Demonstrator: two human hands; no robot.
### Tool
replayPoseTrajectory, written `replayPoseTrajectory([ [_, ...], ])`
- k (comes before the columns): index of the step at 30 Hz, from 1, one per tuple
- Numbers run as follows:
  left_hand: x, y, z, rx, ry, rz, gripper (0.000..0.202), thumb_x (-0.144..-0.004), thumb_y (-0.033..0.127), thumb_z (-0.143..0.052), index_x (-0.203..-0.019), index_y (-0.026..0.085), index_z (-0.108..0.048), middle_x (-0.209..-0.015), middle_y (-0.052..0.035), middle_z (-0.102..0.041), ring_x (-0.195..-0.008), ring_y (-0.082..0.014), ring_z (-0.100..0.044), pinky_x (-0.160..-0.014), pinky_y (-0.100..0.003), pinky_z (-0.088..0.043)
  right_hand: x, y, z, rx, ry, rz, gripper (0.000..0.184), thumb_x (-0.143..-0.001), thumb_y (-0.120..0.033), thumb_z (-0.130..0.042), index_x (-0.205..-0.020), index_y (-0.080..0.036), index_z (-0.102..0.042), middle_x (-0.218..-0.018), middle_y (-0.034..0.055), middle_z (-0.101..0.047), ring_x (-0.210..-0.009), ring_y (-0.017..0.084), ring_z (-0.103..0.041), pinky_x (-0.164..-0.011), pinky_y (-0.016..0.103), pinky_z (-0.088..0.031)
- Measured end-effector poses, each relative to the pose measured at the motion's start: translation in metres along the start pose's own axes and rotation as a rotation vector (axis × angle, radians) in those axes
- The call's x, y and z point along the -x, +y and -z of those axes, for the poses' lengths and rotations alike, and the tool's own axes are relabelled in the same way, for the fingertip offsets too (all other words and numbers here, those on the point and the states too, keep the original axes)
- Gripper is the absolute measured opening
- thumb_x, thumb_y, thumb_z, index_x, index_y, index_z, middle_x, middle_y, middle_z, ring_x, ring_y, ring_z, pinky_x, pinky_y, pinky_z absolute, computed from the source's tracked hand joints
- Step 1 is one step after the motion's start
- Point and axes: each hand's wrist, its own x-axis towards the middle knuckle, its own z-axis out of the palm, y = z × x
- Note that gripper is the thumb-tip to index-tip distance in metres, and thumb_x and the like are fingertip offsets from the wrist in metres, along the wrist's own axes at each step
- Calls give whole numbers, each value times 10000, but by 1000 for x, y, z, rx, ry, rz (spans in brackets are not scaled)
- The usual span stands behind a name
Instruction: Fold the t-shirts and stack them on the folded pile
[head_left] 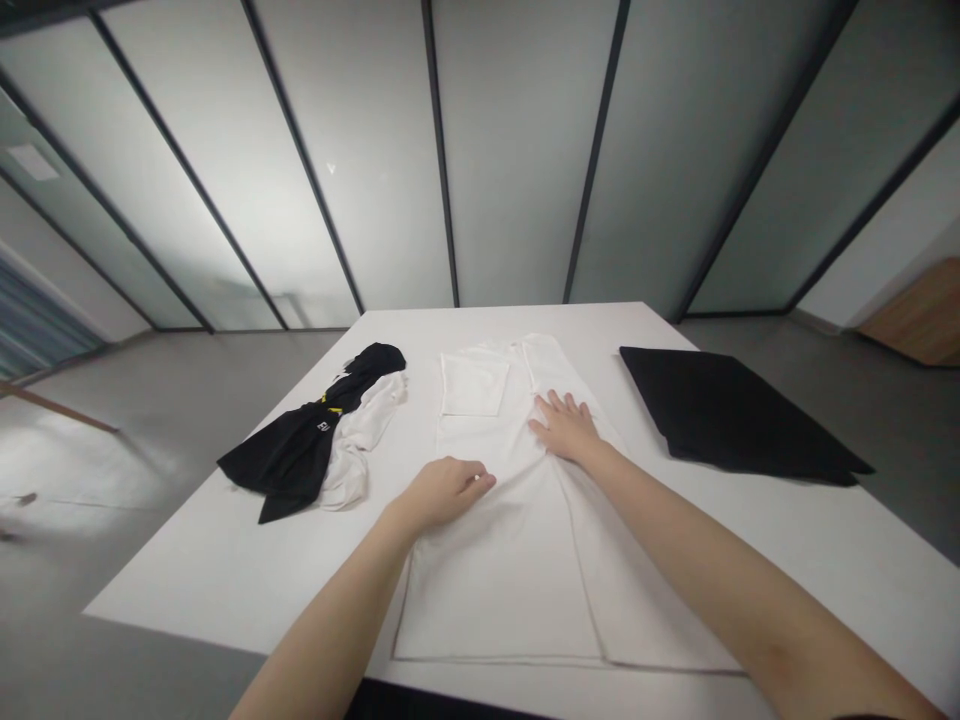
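A white shirt (502, 590) lies on the table with its hem toward me, one side folded inward along its length and a short sleeve laid across the upper left. My right hand (566, 428) rests flat on the folded side, fingers spread, and creases run out from under it. Over the shirt's left edge is my left hand (448, 490), loosely bent, with a small gap between thumb and forefinger and no cloth seen in that gap. Its other fingertips are hidden.
On the white table (187, 570), a rumpled black-and-white garment (300, 440) with yellow bits lies at the left. A folded black cloth (735, 415) sits at the right, overhanging the table's right edge. Frosted glass panels (517, 150) stand behind the table.
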Motion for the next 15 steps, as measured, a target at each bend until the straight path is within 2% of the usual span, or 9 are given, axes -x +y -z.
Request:
replayPoseTrajectory([
  [3,-5,1,-4,9,64,-22,488,-1112,467,-348,-1023,227,-764,-997,-70,-788,-920,-242,-718,-826,-337,-505,-16,-3,5,-22,-5,-17,718,-1066,-566,-355,-1711,-255,-308,-1796,118,-213,-1627,431,-207,-1279,641,-186],
  [7,-9,-5,-14,8,182,-85,445,-1112,458,-384,-1229,211,-735,-1239,-102,-766,-1166,-262,-695,-1059,-410,-509,-40,-6,12,-51,-1,-51,720,-1060,-565,-343,-1712,-262,-308,-1797,106,-215,-1631,417,-203,-1287,632,-178],
  [12,-11,-20,-31,-90,243,-29,464,-1097,472,-439,-1427,206,-629,-1556,-144,-595,-1487,-302,-505,-1234,-496,-400,-65,-6,15,-60,30,-80,720,-1060,-562,-348,-1707,-249,-319,-1791,118,-232,-1625,424,-216,-1285,631,-179],
  [15,-12,-27,-37,-141,237,0,469,-1087,459,-467,-1479,227,-578,-1618,-142,-536,-1536,-312,-449,-1257,-528,-367,-75,-3,15,-54,36,-51,714,-1062,-560,-363,-1704,-250,-324,-1790,120,-237,-1626,416,-215,-1282,621,-193],
])
